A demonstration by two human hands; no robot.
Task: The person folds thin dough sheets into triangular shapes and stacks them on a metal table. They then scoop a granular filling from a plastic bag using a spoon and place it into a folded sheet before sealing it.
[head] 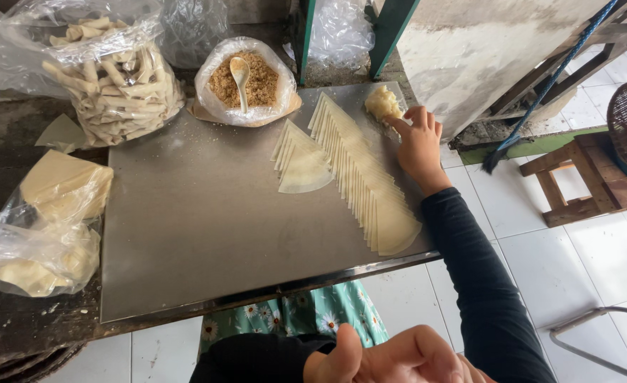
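Note:
My right hand (pixel 420 145) reaches to the far right corner of a metal tray (pixel 193 234), its fingertips touching a pale yellow lump of paste (pixel 383 103). It holds nothing. Just left of the hand runs a long overlapping row of pale triangular wrappers (pixel 363 177). A shorter fan of the same wrappers (pixel 300 164) lies beside it. My left hand (pixel 391 358) sits low at the frame's bottom, near my body, fingers loosely curled with the thumb up and nothing visible in it.
A plastic bag of brown crumbly filling (pixel 246 81) with a white spoon (pixel 241 76) stands at the tray's far edge. A bag of rolled pastries (pixel 118 78) sits far left. Bagged wrappers (pixel 44 227) lie at left. A wooden stool (pixel 586 177) stands on the tiled floor.

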